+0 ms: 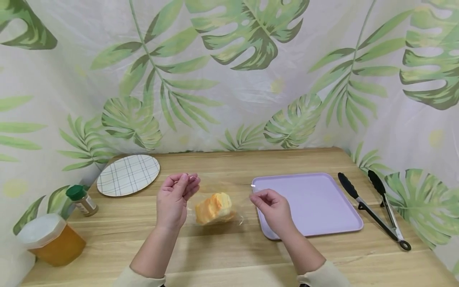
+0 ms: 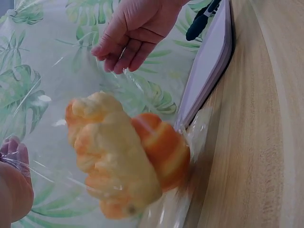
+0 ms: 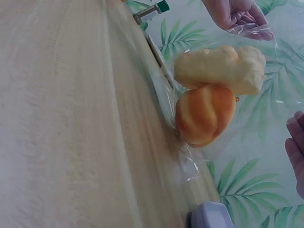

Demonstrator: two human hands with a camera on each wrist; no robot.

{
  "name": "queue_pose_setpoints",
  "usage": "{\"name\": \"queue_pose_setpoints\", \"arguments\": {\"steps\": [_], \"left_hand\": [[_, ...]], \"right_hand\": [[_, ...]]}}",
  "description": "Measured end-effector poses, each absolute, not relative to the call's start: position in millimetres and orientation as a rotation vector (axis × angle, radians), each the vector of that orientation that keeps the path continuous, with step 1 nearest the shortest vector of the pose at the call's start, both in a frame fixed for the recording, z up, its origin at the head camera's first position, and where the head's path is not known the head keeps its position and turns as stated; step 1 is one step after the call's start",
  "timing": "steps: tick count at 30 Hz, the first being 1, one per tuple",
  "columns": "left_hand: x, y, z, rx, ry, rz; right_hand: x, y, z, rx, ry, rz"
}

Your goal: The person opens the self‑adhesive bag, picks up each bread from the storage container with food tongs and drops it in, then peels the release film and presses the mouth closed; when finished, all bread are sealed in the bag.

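Observation:
A clear plastic bag (image 3: 190,168) is spread between my two hands in front of me. Thumb and fingers of my left hand (image 1: 175,197) pinch its left edge. My right hand (image 1: 274,207) pinches its right side, beside the tray's left edge. Inside the bag lie a pale, bumpy bread loaf (image 2: 111,152) with golden edges and, against it, a round orange-brown bun (image 3: 205,115) with lighter stripes. From the head view the loaf covers most of the bun.
A lilac tray (image 1: 308,203) lies to the right, with black-tipped tongs (image 1: 376,217) spread beyond it. At the left are a checked oval plate (image 1: 129,175), a green-capped spice bottle (image 1: 84,201) and a white-lidded amber container (image 1: 59,245). Leaf-print cloth hangs behind.

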State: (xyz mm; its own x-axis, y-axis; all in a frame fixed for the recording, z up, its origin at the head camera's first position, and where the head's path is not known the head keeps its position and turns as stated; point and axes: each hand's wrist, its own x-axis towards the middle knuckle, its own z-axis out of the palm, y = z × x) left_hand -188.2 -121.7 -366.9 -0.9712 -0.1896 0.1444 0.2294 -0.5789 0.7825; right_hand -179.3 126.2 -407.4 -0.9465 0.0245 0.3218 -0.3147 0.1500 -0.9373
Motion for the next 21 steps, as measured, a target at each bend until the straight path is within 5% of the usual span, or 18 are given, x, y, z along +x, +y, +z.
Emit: {"name": "queue_pose_setpoints", "arguments": {"steps": [8,21], "left_hand": [[-186,-129,-368,-0.07,-1.344,-2.592],[-192,-141,-384,-0.23,-1.659,-2.607]], "right_hand": [[-186,141,-398,0.513,-2.045,2.074],[-195,141,-401,0.492,-2.001,2.239]]}}
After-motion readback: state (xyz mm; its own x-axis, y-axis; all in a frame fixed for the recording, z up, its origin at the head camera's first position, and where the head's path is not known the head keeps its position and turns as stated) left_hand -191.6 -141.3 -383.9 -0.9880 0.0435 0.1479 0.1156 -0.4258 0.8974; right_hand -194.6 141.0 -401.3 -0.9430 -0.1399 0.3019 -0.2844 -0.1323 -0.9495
